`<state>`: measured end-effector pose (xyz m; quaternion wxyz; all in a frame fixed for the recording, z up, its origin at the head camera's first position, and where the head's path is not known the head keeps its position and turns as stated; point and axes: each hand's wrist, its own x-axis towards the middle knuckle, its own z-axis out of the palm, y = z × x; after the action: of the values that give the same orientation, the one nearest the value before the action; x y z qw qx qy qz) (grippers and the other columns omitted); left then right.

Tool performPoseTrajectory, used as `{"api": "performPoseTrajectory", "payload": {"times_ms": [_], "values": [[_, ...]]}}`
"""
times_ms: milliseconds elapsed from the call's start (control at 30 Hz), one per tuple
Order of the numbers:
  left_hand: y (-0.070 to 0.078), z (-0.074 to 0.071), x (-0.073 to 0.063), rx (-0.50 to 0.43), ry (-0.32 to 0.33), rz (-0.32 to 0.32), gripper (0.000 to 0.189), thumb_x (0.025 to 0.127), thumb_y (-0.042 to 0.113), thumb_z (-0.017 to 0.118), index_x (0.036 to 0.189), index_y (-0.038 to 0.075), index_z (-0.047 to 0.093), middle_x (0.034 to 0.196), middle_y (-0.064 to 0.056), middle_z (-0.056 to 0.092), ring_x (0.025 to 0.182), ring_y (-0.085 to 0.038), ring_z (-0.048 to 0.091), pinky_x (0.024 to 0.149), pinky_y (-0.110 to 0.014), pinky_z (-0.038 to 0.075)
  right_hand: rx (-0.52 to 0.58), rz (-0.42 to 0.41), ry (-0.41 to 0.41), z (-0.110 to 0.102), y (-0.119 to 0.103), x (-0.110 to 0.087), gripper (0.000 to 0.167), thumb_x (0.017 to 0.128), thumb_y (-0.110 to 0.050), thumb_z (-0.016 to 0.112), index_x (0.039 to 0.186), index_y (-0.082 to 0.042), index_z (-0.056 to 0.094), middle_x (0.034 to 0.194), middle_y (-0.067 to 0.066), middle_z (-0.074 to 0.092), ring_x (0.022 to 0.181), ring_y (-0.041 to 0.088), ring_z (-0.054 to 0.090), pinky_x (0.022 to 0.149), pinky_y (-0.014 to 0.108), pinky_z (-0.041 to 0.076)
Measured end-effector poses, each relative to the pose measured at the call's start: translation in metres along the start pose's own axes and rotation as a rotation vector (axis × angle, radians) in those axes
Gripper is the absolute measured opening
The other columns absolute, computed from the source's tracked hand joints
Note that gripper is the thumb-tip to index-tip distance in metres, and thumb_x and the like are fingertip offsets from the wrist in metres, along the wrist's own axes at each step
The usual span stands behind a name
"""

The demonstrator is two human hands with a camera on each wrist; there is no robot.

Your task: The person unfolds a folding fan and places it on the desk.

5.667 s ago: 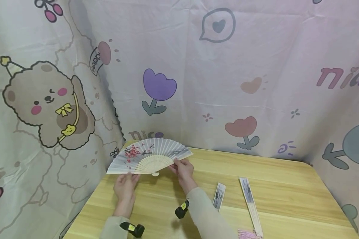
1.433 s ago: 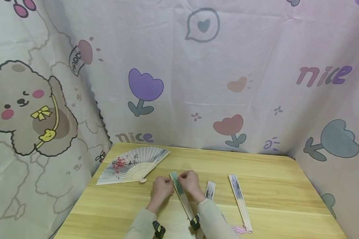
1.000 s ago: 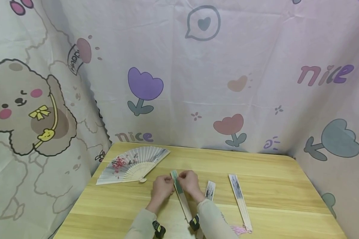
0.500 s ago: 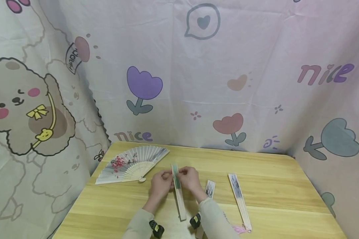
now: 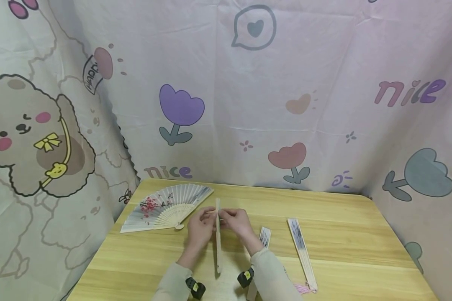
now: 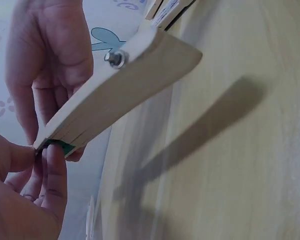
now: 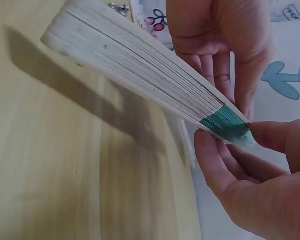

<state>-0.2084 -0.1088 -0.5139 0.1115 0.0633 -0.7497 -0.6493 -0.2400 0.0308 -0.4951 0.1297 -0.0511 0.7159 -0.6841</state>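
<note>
A folded hand fan [image 5: 218, 246] with pale wooden ribs stands nearly edge-on to the head camera between both hands. Its green folded leaf shows at the gripped end in the right wrist view, and a metal rivet shows at the other end in the left wrist view. My left hand [image 5: 201, 229] pinches the leaf end from the left with thumb and fingers. From the right, my right hand [image 5: 238, 222] pinches the same end. In the left wrist view the fan [image 6: 115, 92] slants above the table, its shadow below.
An open fan [image 5: 173, 207] with red blossoms lies at the table's back left. Another folded fan [image 5: 265, 237] lies partly under the right sleeve. Farther right is a folded fan [image 5: 300, 248] with a pink tassel [image 5: 302, 288]. Patterned curtains surround the wooden table [image 5: 342, 234].
The blossom fan, earlier held open in both hands, now lies at the back left. Both hands now hold the green fan, which has been raised and turned from its flat face to edge-on.
</note>
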Motion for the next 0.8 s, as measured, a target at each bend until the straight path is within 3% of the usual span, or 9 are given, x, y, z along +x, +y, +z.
{"api": "performPoseTrajectory", "payload": {"times_ms": [200,500,800], "values": [[0.007,0.001,-0.001,-0.07,0.0,-0.003,0.021,0.101,-0.002,0.065,0.121,-0.005,0.071,0.104,-0.028,0.073,0.072,-0.018,0.071,0.063,-0.029,0.068,-0.048,-0.012,-0.007,0.0,-0.005,-0.003,0.035,0.106,-0.019,0.063,0.125,0.009,0.071,0.117,0.023,0.076,0.092,0.021,0.077,0.083,0.034,0.069],[0.008,0.001,-0.001,-0.005,0.053,-0.029,0.024,0.099,0.008,0.072,0.12,-0.001,0.07,0.099,-0.019,0.074,0.068,-0.016,0.071,0.06,-0.03,0.067,0.026,-0.031,0.003,-0.002,-0.012,-0.005,0.034,0.108,-0.015,0.059,0.127,0.012,0.068,0.117,0.026,0.074,0.103,0.032,0.077,0.092,0.041,0.068],[0.011,-0.006,0.0,0.092,0.025,0.091,0.026,0.099,0.014,0.074,0.12,-0.002,0.075,0.104,-0.02,0.077,0.077,-0.014,0.071,0.06,-0.019,0.063,0.071,-0.047,-0.013,-0.005,-0.014,-0.004,0.036,0.108,-0.014,0.061,0.13,0.014,0.066,0.124,0.029,0.072,0.1,0.02,0.075,0.092,0.041,0.068]]}}
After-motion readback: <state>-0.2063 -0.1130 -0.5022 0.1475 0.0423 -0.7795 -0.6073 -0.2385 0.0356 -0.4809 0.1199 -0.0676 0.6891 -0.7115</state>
